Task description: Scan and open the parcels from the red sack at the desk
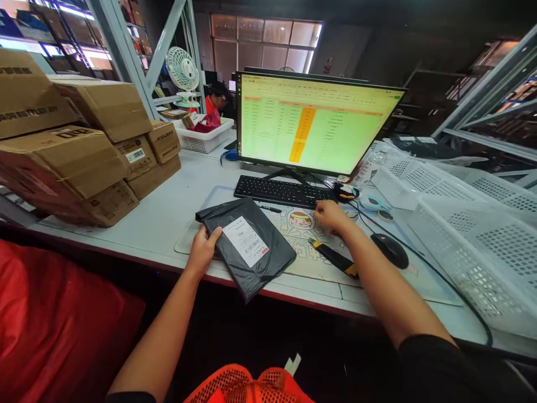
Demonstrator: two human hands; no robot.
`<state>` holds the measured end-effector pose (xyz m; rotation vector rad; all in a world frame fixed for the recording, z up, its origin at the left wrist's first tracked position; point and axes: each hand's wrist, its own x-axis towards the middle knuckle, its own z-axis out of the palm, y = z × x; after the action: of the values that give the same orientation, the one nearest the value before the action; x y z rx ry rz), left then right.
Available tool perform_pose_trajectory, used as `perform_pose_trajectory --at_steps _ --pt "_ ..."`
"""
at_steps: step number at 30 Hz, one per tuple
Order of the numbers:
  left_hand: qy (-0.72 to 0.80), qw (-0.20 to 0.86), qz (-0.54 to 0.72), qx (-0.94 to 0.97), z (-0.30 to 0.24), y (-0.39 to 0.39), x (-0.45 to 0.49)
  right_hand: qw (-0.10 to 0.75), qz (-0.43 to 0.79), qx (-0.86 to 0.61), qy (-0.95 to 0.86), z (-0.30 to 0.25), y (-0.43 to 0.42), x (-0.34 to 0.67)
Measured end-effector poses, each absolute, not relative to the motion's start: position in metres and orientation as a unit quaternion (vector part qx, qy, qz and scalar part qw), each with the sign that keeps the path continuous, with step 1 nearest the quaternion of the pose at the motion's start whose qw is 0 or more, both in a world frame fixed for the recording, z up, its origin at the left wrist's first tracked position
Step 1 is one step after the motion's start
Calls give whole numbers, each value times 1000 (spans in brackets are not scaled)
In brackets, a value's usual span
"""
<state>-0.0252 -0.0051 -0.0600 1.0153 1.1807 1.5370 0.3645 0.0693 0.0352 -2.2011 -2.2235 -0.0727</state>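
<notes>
White: found that on the desk (163,207), with boxes (62,159) stacked at left and a lit monitor (272,120) behind. Saw the black bag (262,226) askew at the front edge, with one corner past the brink; could not tell whether resting or lifted. Found the keyboard (277,191) just beyond. Had the left hand (203,249) clamped on the bag's left edge. Had the right hand (329,215) curled at the keyboard's near right corner; could not tell whether pressing keys or closed on anything. Noticed the knife (335,258) lying with its tip just beside the bag, the mouse (390,251) to the right, the label (246,240) face up, the pen (269,208) between bag and keyboard. Judged best for likely one-handed keying: pinching the edge, off the print; angling the label for easy reading; sliding the bag fully onto the desk; moving the knife aside, sparing the plastic.
</notes>
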Motion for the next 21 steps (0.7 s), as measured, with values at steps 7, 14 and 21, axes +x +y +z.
perform_pose_trajectory --at_steps 7,14,21 --pt "476 475 616 412 -66 -4 -27 -10 -10 -711 -703 20 96 365" --pt "467 482 616 412 -64 -4 -26 16 -13 -700 -714 23 103 352" --pt "474 481 615 407 -61 -7 -27 108 -52 -726 -677 45 42 417"
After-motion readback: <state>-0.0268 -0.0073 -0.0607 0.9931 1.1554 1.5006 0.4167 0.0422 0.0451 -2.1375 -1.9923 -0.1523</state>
